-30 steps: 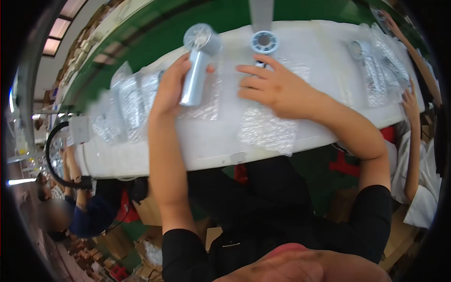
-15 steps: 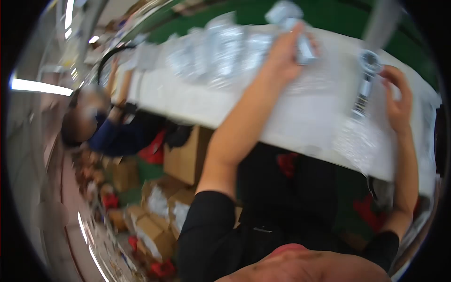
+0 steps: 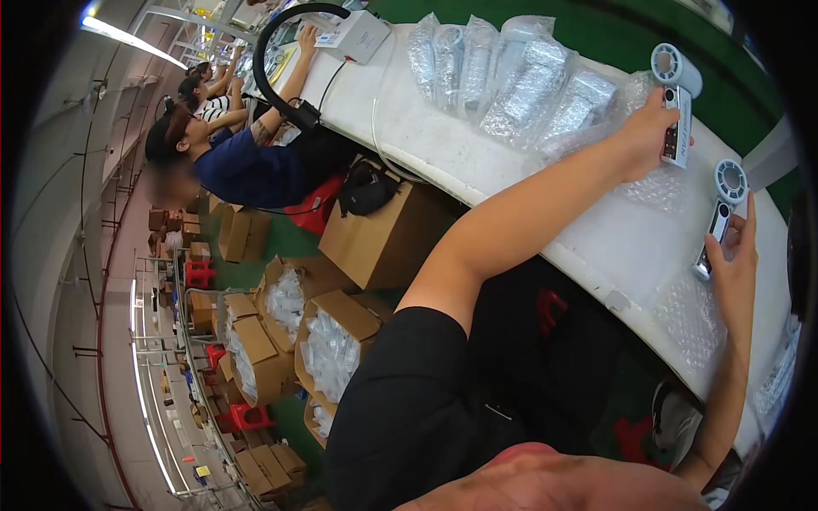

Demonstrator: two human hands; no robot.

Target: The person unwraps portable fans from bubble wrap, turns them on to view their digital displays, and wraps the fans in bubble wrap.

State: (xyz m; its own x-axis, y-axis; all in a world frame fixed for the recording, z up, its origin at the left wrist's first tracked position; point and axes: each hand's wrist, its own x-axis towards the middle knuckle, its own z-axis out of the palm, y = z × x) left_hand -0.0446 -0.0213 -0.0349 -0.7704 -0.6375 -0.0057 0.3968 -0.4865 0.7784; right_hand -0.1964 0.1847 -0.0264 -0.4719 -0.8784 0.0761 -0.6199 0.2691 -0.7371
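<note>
My left hand [image 3: 646, 140] is wrapped round the handle of a pale blue device [image 3: 677, 128] with a round ring-shaped head, upright at the table's far side. A second device of the same kind [image 3: 720, 230] lies to the right on bubble wrap [image 3: 688, 311]. Against its handle, my right hand [image 3: 734, 255] has thumb and fingers closed at the right edge. More bubble wrap [image 3: 652, 189] lies beneath my left hand. Several bubble-wrapped packages [image 3: 530, 81] rest in a row to the left of my left hand.
A white box [image 3: 356, 38] with a thick black curved tube [image 3: 258, 60] stands at the table's left end. A co-worker in dark blue [image 3: 251, 170] sits beyond it. Cardboard boxes [image 3: 375, 234], some holding wrapped items, stand on the floor. A grey post [image 3: 771, 153] rises behind the devices.
The view has swung left, showing more floor and co-workers. My left hand still holds its device. My right hand, earlier spread over the second device, now grips its handle from the right side.
</note>
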